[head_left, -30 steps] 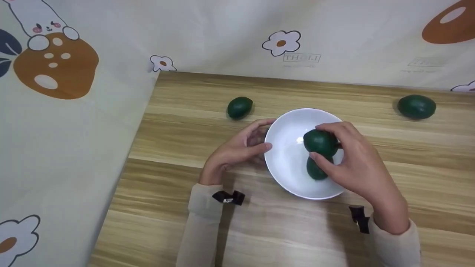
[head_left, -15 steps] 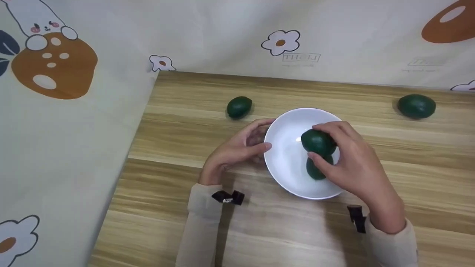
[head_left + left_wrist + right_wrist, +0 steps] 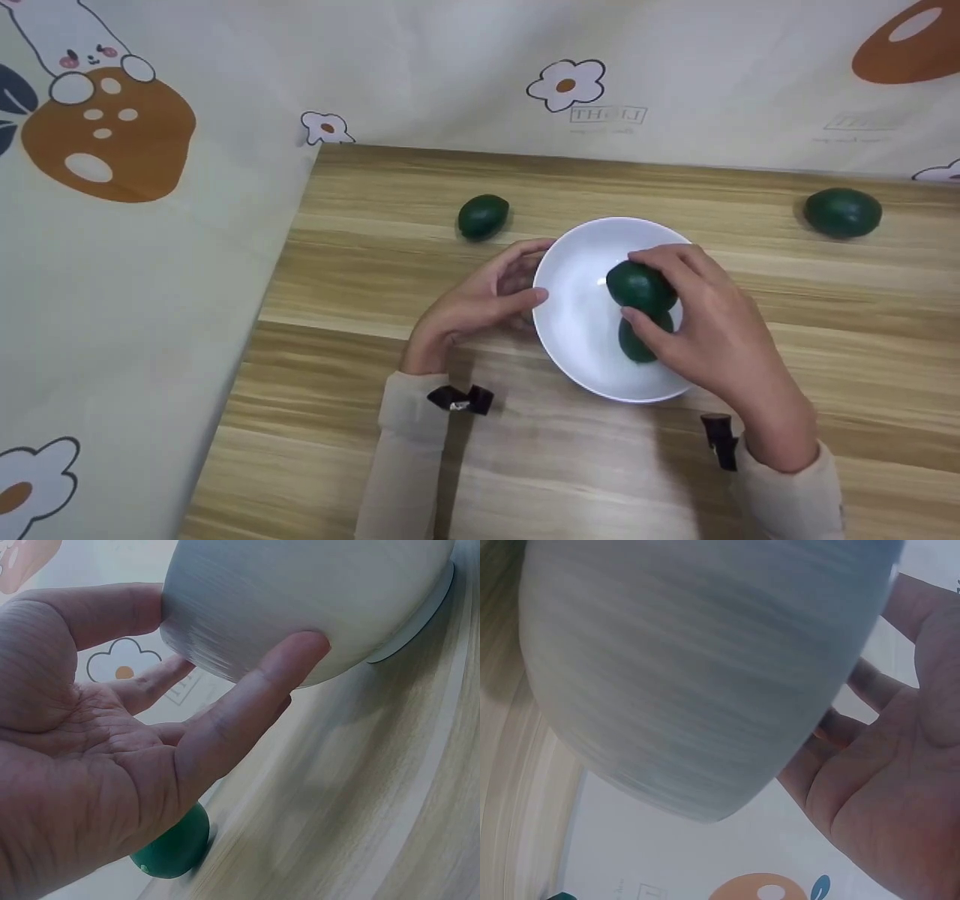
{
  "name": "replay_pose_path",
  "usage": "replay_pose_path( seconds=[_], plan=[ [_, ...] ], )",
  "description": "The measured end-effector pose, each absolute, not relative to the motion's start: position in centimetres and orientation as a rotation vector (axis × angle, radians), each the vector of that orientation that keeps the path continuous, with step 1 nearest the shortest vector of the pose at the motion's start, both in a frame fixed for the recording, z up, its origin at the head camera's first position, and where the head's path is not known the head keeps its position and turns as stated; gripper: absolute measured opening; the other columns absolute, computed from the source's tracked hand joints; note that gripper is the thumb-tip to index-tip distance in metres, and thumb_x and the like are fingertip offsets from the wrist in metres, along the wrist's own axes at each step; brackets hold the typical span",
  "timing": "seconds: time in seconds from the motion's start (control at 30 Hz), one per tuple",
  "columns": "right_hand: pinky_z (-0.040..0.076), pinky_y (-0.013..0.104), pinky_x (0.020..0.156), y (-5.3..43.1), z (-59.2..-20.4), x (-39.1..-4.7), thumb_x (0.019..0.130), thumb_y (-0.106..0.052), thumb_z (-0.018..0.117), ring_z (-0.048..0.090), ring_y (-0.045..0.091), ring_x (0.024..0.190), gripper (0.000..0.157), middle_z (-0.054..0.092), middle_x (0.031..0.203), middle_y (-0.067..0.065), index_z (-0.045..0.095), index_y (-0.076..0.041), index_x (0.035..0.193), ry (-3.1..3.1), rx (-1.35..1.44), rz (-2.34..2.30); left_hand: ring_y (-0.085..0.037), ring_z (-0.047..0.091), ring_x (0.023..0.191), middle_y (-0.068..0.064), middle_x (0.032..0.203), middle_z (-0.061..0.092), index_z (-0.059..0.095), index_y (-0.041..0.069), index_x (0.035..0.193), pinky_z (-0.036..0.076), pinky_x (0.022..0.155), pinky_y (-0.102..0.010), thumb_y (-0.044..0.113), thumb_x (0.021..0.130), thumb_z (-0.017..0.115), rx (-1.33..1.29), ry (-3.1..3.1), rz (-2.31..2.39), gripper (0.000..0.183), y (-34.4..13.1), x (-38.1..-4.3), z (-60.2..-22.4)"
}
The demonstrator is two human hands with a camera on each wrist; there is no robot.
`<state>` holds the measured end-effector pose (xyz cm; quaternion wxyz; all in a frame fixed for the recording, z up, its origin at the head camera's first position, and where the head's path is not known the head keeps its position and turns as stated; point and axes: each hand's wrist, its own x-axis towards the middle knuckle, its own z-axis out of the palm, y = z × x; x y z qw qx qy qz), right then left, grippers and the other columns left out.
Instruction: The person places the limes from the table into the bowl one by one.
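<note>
A white bowl (image 3: pixel 577 337) stands on the wooden table. On its left side my left hand (image 3: pixel 480 304) holds it, thumb at the rim; the left wrist view shows the fingers along the outer wall of the bowl (image 3: pixel 315 600). My right hand (image 3: pixel 712 322) reaches over the right rim and grips a dark green, avocado-like fruit (image 3: pixel 637 285) between thumb and fingers. Below that, partly covered, a second green fruit (image 3: pixel 637 341) lies in the bowl. In the right wrist view, the bowl (image 3: pixel 705 675) hides my right fingertips and the held fruit.
Behind the left hand, a smaller green fruit (image 3: pixel 483 217) lies on the table (image 3: pixel 390 270). Another green fruit (image 3: pixel 843 213) is at the far right, near the back edge. A printed cloth (image 3: pixel 450 75) borders the table at the back and left.
My right hand has shifted slightly left with the green fruit, above the other one in the bowl. The left hand and the bowl have stayed nearly still.
</note>
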<state>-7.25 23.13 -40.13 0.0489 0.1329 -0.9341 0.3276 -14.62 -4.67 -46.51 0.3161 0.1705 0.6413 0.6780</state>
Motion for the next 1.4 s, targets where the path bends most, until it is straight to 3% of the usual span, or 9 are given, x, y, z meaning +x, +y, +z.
replay_pose_path(
  seconds=[0.2,0.37,0.63,0.87,1.03,1.27,1.4],
  plan=[
    [0.061,0.054,0.095,23.1,-40.3,-7.2,0.085,-0.016,0.089,0.068,0.028,0.115,0.057,0.066,0.133,0.009,0.067,-0.011,0.137,-2.819,0.428,0.977,-0.03,0.054,0.146,-0.012,0.161,0.051,0.038,0.014,0.162,0.055,0.108,-0.036,0.008,0.102,0.067,0.453,1.699,1.791,0.066,-4.7,-14.6,-46.5],
    [0.059,0.059,0.097,23.1,-40.1,-7.2,0.085,-0.015,0.088,0.066,0.03,0.121,0.056,0.066,0.134,0.009,0.068,-0.012,0.137,-2.822,0.407,0.977,-0.032,0.054,0.145,-0.014,0.161,0.051,0.038,0.012,0.162,0.055,0.11,-0.039,0.007,0.103,0.066,0.455,1.694,1.794,0.066,-4.7,-14.6,-46.6],
    [0.059,0.061,0.095,23.1,-40.0,-7.2,0.088,-0.017,0.086,0.065,0.032,0.121,0.053,0.066,0.134,0.01,0.067,-0.013,0.138,-2.832,0.389,0.987,-0.032,0.056,0.143,-0.016,0.158,0.053,0.038,0.015,0.162,0.062,0.096,-0.04,0.007,0.103,0.066,0.426,1.681,1.801,0.066,-4.8,-14.6,-46.6],
    [0.061,0.063,0.091,23.3,-40.2,-7.2,0.09,-0.018,0.085,0.066,0.034,0.118,0.052,0.065,0.134,0.011,0.067,-0.012,0.138,-2.851,0.357,0.99,-0.032,0.055,0.144,-0.014,0.159,0.052,0.039,0.017,0.162,0.061,0.097,-0.037,0.009,0.102,0.068,0.419,1.67,1.799,0.066,-4.7,-14.5,-46.7],
    [0.061,0.065,0.09,23.6,-40.4,-7.3,0.09,-0.018,0.084,0.067,0.037,0.117,0.051,0.066,0.133,0.013,0.067,-0.013,0.138,-2.85,0.339,0.994,-0.035,0.058,0.141,-0.015,0.157,0.054,0.04,0.019,0.161,0.065,0.088,-0.044,0.01,0.102,0.068,0.41,1.656,1.792,0.065,-4.6,-14.5,-46.7],
    [0.06,0.068,0.087,24.3,-40.3,-7.4,0.091,-0.018,0.083,0.068,0.039,0.113,0.049,0.066,0.134,0.016,0.067,-0.013,0.138,-2.829,0.305,0.989,-0.032,0.059,0.138,-0.015,0.158,0.052,0.039,0.019,0.161,0.062,0.09,-0.064,0.009,0.103,0.067,0.391,1.618,1.794,0.066,-4.6,-14.5,-46.4],
    [0.057,0.071,0.091,24.7,-40.1,-7.5,0.092,-0.018,0.082,0.067,0.041,0.117,0.05,0.065,0.137,0.017,0.067,-0.013,0.14,-2.837,0.278,0.99,-0.035,0.058,0.139,-0.015,0.158,0.052,0.039,0.02,0.161,0.063,0.089,-0.06,0.009,0.103,0.067,0.387,1.616,1.798,0.066,-4.7,-14.5,-46.4]
  ],
)
